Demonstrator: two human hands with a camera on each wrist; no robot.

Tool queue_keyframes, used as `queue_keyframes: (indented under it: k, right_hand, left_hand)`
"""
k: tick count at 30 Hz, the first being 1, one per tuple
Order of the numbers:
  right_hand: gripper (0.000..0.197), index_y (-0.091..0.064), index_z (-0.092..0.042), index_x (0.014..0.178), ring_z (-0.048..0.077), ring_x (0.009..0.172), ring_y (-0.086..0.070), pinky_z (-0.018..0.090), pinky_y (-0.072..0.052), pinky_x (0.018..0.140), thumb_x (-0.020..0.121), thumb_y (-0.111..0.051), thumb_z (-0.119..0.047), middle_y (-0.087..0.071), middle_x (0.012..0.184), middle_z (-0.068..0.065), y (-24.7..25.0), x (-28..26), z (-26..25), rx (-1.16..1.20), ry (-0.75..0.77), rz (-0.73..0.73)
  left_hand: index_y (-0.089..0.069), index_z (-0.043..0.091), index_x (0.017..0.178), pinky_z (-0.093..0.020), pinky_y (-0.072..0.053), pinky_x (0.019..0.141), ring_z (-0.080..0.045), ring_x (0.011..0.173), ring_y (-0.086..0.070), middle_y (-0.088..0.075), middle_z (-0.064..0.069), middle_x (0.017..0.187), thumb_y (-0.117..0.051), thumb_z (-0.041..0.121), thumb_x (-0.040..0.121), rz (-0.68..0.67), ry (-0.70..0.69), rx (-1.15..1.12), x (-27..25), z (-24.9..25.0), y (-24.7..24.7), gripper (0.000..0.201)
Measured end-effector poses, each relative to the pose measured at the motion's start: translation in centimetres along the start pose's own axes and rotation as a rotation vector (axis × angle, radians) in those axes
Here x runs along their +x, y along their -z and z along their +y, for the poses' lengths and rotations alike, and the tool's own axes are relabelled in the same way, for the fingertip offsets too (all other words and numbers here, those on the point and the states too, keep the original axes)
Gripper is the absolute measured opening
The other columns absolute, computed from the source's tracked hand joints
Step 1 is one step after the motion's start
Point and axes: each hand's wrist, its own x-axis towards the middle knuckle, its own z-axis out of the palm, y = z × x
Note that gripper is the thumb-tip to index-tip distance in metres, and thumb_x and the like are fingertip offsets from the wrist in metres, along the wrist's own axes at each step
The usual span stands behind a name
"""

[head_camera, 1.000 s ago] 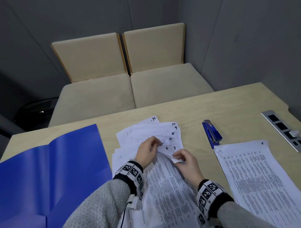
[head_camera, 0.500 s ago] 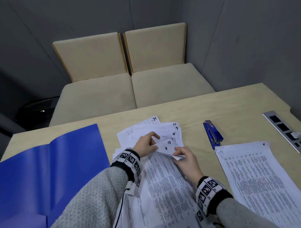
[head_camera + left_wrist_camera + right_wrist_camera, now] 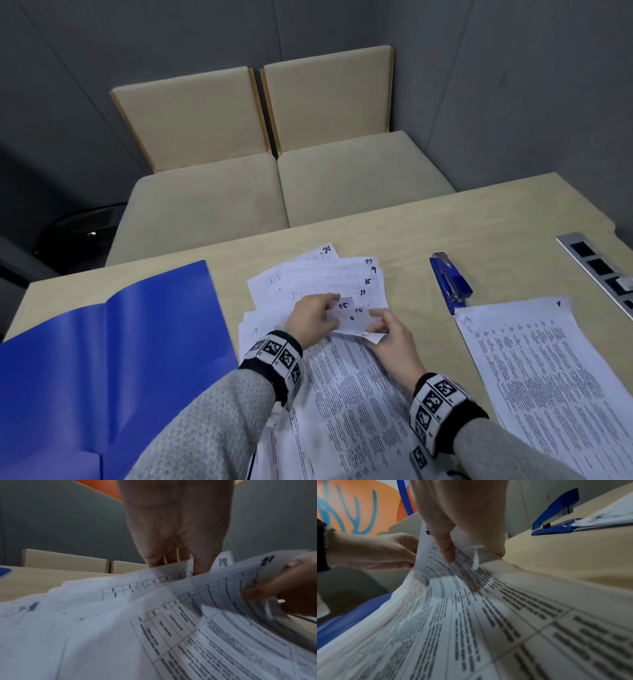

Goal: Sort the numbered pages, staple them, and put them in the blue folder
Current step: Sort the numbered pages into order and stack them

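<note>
Between folder (image 3: 113, 342) and stapler (image 3: 450, 282), both hands (image 3: 310, 317) pinch lifted page corners (image 3: 352, 313).

Bare hands, no gloves or rings showing. Grey speckled knit sleeves (image 3: 212, 428) on both arms. Black cuffs at the wrists, each wrapped by a white band printed with square black-and-white tags: left wristband (image 3: 275, 354), right wristband (image 3: 435, 402). Thin dark cable (image 3: 252, 462) dangling under the left sleeve.
</note>
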Motion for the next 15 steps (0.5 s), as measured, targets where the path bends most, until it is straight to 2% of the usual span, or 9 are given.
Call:
queue_keyframes:
  k: [2, 5, 7, 9, 11, 15]
  right_hand:
    - [0.025, -0.064, -0.02, 0.092, 0.012, 0.08, -0.062, 0.019, -0.047, 0.068, 0.073, -0.078, -0.01, -0.066, 0.083, -0.002, 0.0, -0.2, -0.1, -0.003, 0.028, -0.011]
    - [0.02, -0.066, -0.017, 0.086, 0.011, 0.077, -0.059, 0.018, -0.044, 0.066, 0.072, -0.079, -0.01, -0.063, 0.082, -0.004, 0.0, -0.4, 0.2, -0.008, 0.051, -0.009]
    - [0.02, -0.067, -0.022, 0.081, 0.012, 0.08, -0.057, 0.021, -0.042, 0.068, 0.071, -0.08, -0.011, -0.06, 0.084, -0.006, 0.0, -0.4, 0.6, -0.059, 0.08, 0.013]
    - [0.022, -0.067, -0.028, 0.077, 0.015, 0.088, -0.053, 0.021, -0.04, 0.071, 0.07, -0.082, -0.014, -0.052, 0.087, -0.007, 0.0, -0.2, 0.9, -0.131, 0.095, 0.03]
    - [0.02, -0.068, -0.028, 0.076, 0.015, 0.093, -0.048, 0.02, -0.038, 0.075, 0.069, -0.083, -0.017, -0.046, 0.089, -0.007, -0.1, 0.0, 1.1, -0.162, 0.087, 0.032]
    - [0.02, -0.067, -0.027, 0.074, 0.015, 0.096, -0.051, 0.023, -0.04, 0.077, 0.066, -0.085, -0.021, -0.046, 0.092, -0.007, -0.2, 0.2, 1.2, -0.127, 0.089, 0.019]
  left_hand:
    - [-0.05, 0.013, 0.134, -0.023, -0.042, 0.073, -0.018, 0.086, -0.058, -0.065, -0.004, 0.092, -0.065, 0.018, 0.08, 0.039, -0.068, 0.07, -0.3, -0.1, -0.3, 0.056]
    - [-0.051, 0.011, 0.131, -0.034, -0.045, 0.078, -0.025, 0.09, -0.052, -0.061, -0.008, 0.093, -0.064, 0.019, 0.08, 0.065, -0.135, 0.163, -1.0, -0.4, -0.6, 0.053]
    - [-0.055, 0.01, 0.124, -0.036, -0.044, 0.075, -0.028, 0.091, -0.05, -0.057, -0.011, 0.095, -0.061, 0.015, 0.079, 0.085, -0.165, 0.194, -1.5, -0.4, -0.6, 0.045]
    - [-0.064, 0.007, 0.111, -0.037, -0.046, 0.067, -0.029, 0.085, -0.05, -0.052, -0.012, 0.093, -0.061, 0.009, 0.076, 0.126, -0.214, 0.204, -1.8, -0.3, -0.4, 0.035]
    - [-0.069, 0.009, 0.101, -0.04, -0.049, 0.062, -0.029, 0.081, -0.052, -0.053, -0.011, 0.093, -0.065, 0.006, 0.072, 0.183, -0.248, 0.218, -1.9, -0.6, -0.4, 0.029]
    - [-0.069, 0.016, 0.109, -0.039, -0.046, 0.083, -0.029, 0.099, -0.056, -0.062, -0.01, 0.111, -0.063, 0.011, 0.076, 0.205, -0.286, 0.239, -2.0, -1.3, -0.6, 0.034]
